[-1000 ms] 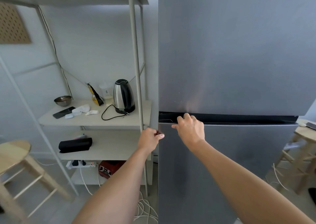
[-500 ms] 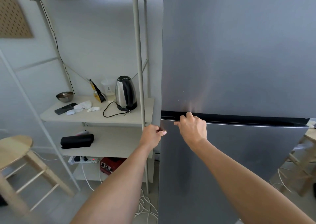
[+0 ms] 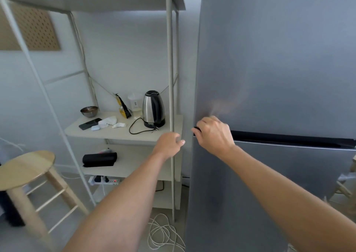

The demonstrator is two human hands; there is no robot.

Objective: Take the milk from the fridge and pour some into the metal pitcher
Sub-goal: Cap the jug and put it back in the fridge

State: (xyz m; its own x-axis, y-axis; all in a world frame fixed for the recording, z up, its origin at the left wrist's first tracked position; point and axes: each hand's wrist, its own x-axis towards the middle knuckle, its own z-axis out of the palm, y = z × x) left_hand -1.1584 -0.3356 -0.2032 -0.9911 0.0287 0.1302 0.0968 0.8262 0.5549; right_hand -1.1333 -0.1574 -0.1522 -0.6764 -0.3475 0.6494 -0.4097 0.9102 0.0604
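Note:
A tall grey fridge (image 3: 279,68) fills the right half of the view, with both doors looking closed. A dark gap (image 3: 289,137) runs between the upper and lower door. My right hand (image 3: 213,136) is at the left end of that gap, its fingers hooked into the recess at the door's edge. My left hand (image 3: 168,143) hangs loosely curled just left of the fridge, in front of a shelf post, holding nothing. Neither milk nor a metal pitcher is in view.
A pale shelf unit (image 3: 123,134) stands close against the fridge's left side, carrying a steel kettle (image 3: 154,109), a metal bowl (image 3: 89,111) and a phone (image 3: 89,123). A wooden stool (image 3: 27,167) is at the lower left. White cables (image 3: 163,232) lie on the floor.
My left hand has come off the fridge's left edge and drifted left. My right hand has slid to the left corner of the gap. The view has tilted up a little.

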